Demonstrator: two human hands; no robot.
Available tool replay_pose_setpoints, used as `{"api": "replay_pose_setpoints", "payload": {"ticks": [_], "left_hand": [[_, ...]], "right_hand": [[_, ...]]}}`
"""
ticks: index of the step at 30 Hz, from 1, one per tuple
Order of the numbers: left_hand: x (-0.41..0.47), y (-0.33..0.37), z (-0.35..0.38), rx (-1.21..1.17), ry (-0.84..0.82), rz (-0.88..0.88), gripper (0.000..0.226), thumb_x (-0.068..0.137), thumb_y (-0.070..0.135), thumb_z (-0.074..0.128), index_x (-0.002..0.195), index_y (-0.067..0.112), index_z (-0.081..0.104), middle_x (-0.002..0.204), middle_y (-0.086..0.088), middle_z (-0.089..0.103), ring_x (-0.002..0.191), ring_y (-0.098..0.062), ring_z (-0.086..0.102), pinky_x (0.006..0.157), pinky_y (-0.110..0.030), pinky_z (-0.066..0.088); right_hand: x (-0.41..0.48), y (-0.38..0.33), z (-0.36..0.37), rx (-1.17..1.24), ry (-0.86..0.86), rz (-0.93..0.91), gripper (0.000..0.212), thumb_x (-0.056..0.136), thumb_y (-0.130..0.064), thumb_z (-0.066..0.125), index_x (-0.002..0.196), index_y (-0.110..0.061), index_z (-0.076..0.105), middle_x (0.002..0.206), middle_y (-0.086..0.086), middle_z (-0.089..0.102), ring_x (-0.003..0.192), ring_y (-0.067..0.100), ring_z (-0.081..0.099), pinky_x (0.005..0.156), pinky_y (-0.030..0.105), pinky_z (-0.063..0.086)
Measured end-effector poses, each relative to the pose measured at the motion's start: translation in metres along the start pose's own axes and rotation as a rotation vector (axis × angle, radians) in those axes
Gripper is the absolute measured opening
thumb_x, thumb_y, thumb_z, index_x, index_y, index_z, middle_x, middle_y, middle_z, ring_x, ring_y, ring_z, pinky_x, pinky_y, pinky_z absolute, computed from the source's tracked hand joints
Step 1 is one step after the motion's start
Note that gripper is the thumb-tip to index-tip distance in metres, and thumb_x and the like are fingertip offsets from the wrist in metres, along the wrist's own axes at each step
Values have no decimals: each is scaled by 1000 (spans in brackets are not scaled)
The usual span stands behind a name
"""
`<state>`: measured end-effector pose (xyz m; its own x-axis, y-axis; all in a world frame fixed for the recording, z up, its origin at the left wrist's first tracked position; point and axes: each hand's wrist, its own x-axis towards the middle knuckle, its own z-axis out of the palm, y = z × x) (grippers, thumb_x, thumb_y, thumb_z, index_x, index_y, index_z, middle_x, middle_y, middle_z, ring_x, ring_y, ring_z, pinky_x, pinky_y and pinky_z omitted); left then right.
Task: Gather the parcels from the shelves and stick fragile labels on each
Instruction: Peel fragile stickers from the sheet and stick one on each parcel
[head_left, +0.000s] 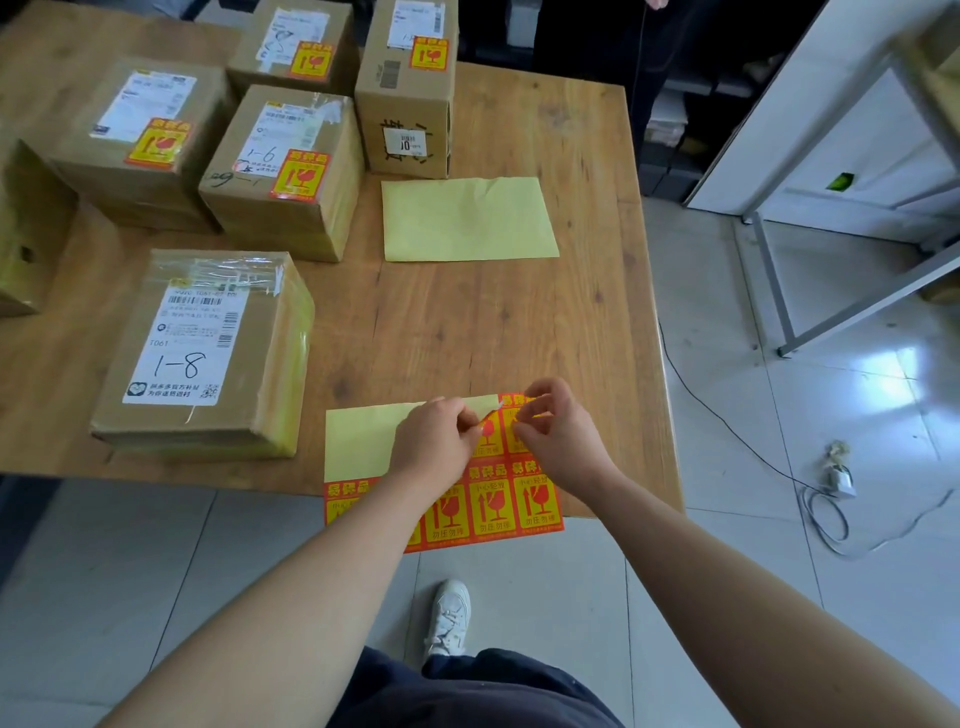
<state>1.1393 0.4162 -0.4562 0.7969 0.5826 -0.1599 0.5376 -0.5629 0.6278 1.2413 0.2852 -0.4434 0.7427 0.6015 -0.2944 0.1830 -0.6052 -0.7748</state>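
Two hands meet on the label sheet (493, 504): fingers of my left hand (434, 447) and right hand (553, 431) both pinch the corner of one fragile label (491, 430), peeling it free. Left of my fingers, the unlabelled parcel (202, 353) waits on the surface (467, 338).

Person: both forearms (311, 582) bare, dark navy legwear (498, 691) of creased fabric, one white lace-up sneaker (450, 618) with white laces and sole.
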Motion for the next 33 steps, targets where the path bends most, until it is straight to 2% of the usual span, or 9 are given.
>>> {"api": "replay_pose_setpoints", "payload": {"ticks": [4,11,15,18,21,23,26,29,33], "left_hand": [[-3,-6,-7,-140,-59,-14,5,85,28,68,83,25,64,78,13,63,69,-2,58,56,-14,41],[-8,-13,-21,-304,-70,-61,6,86,31,67,84,28,62,81,15,61,75,-2,57,58,-12,37],[-9,-16,-39,-442,28,-118,3,89,29,63,87,27,61,84,10,64,78,-6,59,61,-14,38],[-12,-15,-51,-477,57,-103,2,89,29,63,88,28,62,85,12,65,80,-4,61,64,-14,41],[-19,-18,-63,-520,84,-129,6,89,32,63,93,28,64,87,11,67,82,-5,63,68,-19,48],[-24,-24,-72,-557,106,-157,2,88,32,63,90,30,63,84,12,69,78,-4,66,67,-22,51],[-31,-38,-88,-585,151,-182,2,88,30,64,88,27,64,82,8,70,77,-7,67,71,-32,56],[-38,-50,-105,-626,164,-206,2,88,25,64,87,24,65,82,4,71,78,-15,67,75,-39,57],[-48,-68,-129,-692,155,-224,3,89,18,64,88,21,65,83,-2,71,74,-15,67,70,-32,56]], "right_hand": [[1,7,-2,-291,-108,-33,24,88,-22,66,112,-20,64,116,-4,51,96,10,56,70,15,46],[4,2,2,-350,-131,-4,30,89,-25,66,118,-19,61,125,-3,41,103,14,54,73,22,53],[5,-2,3,-367,-150,21,32,90,-25,64,121,-21,59,123,-4,41,100,13,53,61,17,51],[4,-13,5,-287,-113,-1,26,96,-21,54,121,-20,59,116,-5,53,87,13,58,56,17,52],[-2,-36,13,-92,-48,-60,21,97,-24,48,111,-21,64,98,-6,66,76,9,61,56,22,52],[-6,-55,19,23,-35,-59,21,97,-28,47,101,-20,66,88,-6,68,77,10,62,64,29,52],[-11,-81,31,120,-37,-70,26,96,-34,49,93,-17,69,79,-6,68,72,6,62,67,28,52],[-16,-101,46,147,-58,-80,24,93,-39,56,88,-20,70,73,-8,68,65,2,60,63,25,52],[-23,-127,68,140,-51,-94,22,89,-36,62,74,-22,67,62,-10,65,54,-3,55,53,18,47]]}}
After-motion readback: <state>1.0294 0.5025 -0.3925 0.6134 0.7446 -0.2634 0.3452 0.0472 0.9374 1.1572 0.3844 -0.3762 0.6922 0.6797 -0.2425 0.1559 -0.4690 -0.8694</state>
